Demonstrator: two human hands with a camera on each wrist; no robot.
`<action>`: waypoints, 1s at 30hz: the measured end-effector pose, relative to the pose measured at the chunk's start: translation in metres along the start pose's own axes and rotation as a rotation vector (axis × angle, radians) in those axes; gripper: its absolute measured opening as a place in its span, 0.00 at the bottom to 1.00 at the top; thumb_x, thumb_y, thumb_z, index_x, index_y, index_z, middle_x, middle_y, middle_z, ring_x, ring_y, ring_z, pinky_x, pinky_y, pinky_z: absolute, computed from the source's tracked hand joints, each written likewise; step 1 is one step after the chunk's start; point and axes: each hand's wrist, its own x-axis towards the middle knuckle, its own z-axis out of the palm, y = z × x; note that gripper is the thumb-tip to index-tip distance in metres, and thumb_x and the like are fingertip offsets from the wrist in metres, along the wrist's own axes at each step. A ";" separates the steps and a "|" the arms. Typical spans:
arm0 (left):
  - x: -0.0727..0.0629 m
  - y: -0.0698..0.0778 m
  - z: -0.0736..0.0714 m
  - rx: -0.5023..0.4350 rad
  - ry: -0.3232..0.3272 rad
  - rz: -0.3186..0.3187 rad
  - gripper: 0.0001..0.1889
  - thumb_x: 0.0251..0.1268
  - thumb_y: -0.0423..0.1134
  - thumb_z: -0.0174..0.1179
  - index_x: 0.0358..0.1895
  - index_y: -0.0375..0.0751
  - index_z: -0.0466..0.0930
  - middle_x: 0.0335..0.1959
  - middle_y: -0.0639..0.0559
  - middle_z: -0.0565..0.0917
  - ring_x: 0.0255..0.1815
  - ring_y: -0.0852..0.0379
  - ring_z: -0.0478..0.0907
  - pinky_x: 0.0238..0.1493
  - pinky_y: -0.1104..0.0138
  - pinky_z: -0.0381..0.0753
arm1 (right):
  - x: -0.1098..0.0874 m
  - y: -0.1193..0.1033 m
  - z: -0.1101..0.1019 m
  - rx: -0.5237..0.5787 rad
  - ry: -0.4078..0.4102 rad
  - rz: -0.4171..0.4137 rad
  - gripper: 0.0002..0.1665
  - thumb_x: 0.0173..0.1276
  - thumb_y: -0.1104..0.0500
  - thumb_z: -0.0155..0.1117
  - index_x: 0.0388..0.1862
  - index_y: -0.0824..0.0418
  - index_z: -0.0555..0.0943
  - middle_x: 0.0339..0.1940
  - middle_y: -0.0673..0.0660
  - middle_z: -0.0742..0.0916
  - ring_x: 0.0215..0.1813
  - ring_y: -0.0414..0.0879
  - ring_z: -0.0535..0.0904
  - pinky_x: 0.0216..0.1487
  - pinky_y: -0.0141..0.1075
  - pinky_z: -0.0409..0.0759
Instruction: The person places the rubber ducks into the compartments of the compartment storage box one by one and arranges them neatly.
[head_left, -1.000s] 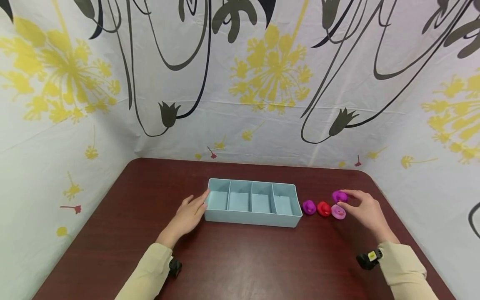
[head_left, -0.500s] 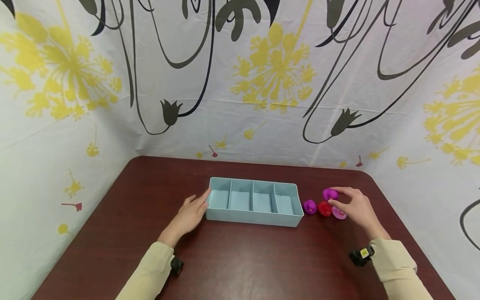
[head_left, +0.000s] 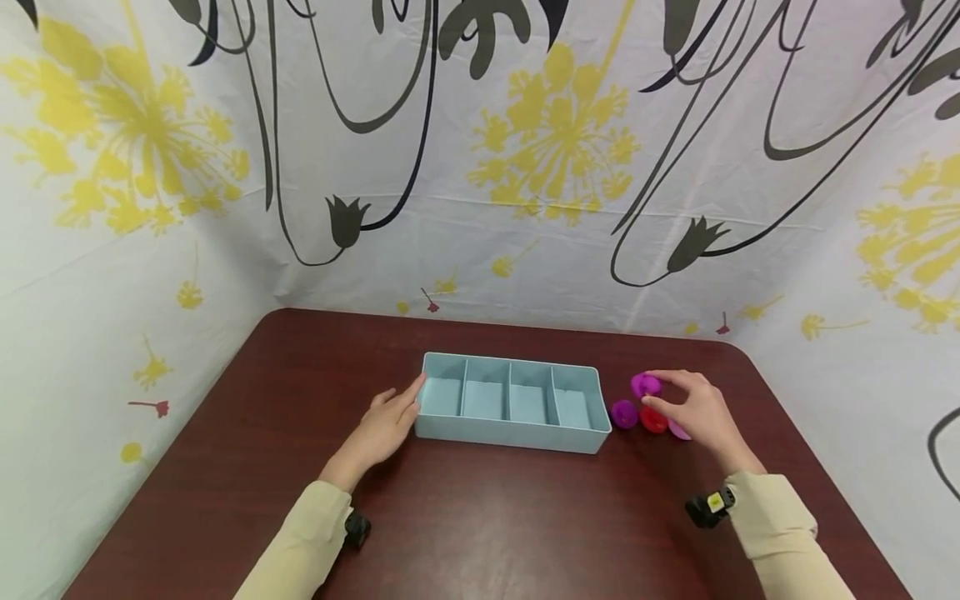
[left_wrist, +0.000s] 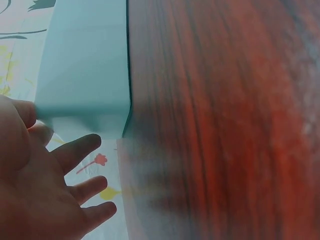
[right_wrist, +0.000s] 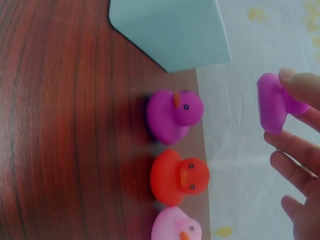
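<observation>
Between thumb and fingers my right hand [head_left: 693, 410] pinches a purple rubber duck [right_wrist: 272, 102], held raised above the other ducks. Below it, another purple rubber duck [right_wrist: 165, 120], a red rubber duck [right_wrist: 167, 177] and a pink rubber duck [right_wrist: 167, 225] form a row on the table. In the head view the right hand partly hides the pink one. A pale blue box [head_left: 510, 432] with several compartments in a row stands left of the ducks. My left hand [head_left: 382, 427] touches the box's left end with extended fingers, the others spread.
The dark red-brown wooden table [head_left: 480, 517] stands against a white patterned cloth [head_left: 420, 167] at the back and sides. The purple duck on the table sits close to the box's right end. A small black camera [head_left: 707, 508] is on the right wrist.
My right hand has carried the purple rubber duck leftward, from above the pink duck to above the gap between the red and the other purple one. The left hand stays at the box.
</observation>
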 end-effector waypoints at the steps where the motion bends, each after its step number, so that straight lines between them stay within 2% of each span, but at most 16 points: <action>1: 0.000 0.000 0.000 0.006 -0.001 0.000 0.28 0.78 0.47 0.40 0.76 0.63 0.45 0.72 0.50 0.65 0.75 0.37 0.47 0.66 0.34 0.52 | 0.000 -0.001 0.001 0.000 0.001 -0.002 0.27 0.59 0.47 0.71 0.55 0.59 0.80 0.51 0.63 0.82 0.56 0.59 0.70 0.51 0.57 0.69; 7: 0.001 0.001 0.001 0.027 0.007 -0.001 0.28 0.78 0.46 0.40 0.77 0.61 0.46 0.71 0.49 0.67 0.75 0.35 0.49 0.65 0.34 0.53 | 0.005 -0.006 0.010 0.002 -0.014 -0.013 0.28 0.59 0.46 0.70 0.55 0.59 0.80 0.50 0.62 0.83 0.55 0.57 0.70 0.52 0.57 0.70; 22: 0.002 0.001 0.001 0.011 0.008 -0.020 0.27 0.78 0.48 0.39 0.76 0.63 0.46 0.72 0.51 0.66 0.75 0.37 0.49 0.65 0.34 0.53 | 0.017 -0.022 0.026 0.040 -0.060 -0.031 0.30 0.59 0.45 0.71 0.56 0.59 0.80 0.53 0.62 0.83 0.59 0.59 0.69 0.55 0.60 0.70; 30: 0.003 0.000 0.003 -0.003 0.009 -0.022 0.27 0.78 0.48 0.39 0.76 0.65 0.46 0.72 0.51 0.66 0.75 0.38 0.49 0.65 0.34 0.54 | 0.024 -0.032 0.037 0.068 -0.072 -0.056 0.28 0.58 0.48 0.72 0.55 0.59 0.81 0.52 0.62 0.83 0.56 0.57 0.70 0.52 0.57 0.73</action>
